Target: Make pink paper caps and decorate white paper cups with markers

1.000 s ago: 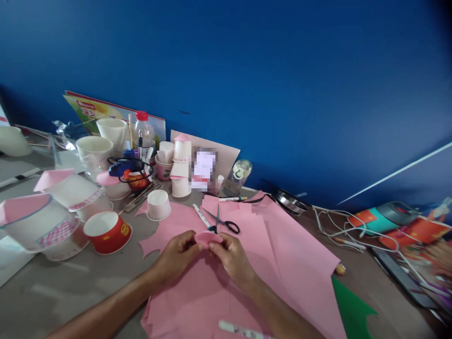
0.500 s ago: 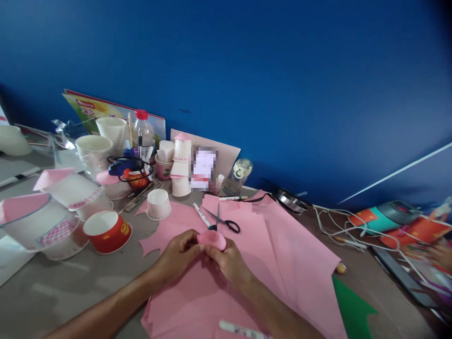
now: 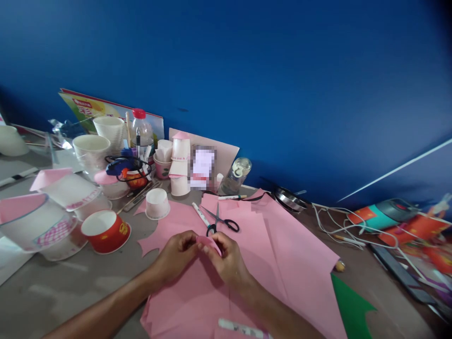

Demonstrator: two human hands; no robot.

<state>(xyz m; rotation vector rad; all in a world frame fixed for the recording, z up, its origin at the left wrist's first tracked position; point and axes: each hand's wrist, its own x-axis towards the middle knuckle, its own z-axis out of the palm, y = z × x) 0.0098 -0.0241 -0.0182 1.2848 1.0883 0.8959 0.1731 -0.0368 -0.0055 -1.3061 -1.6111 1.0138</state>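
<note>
Between my two hands is a small curled piece of pink paper, partly covered by the fingers. My left hand pinches its left edge. On the other side, my right hand grips it with thumb and fingers. Both hands hover over large sheets of pink paper. Just beyond the fingers lie black-handled scissors, blades spread, and a white marker. Another marker rests at the near edge of the sheets. A small white paper cup stands upside down to the left.
At left are a red paper bowl and white cups with pink paper tops. Behind stand a red-capped bottle, a phone and a glass jar. White cables, green paper and tape lie right.
The pink paper has been turned and curled tighter, its open round top now narrower. My right hand's fingers have shifted up over its far edge. The view has moved slightly.
</note>
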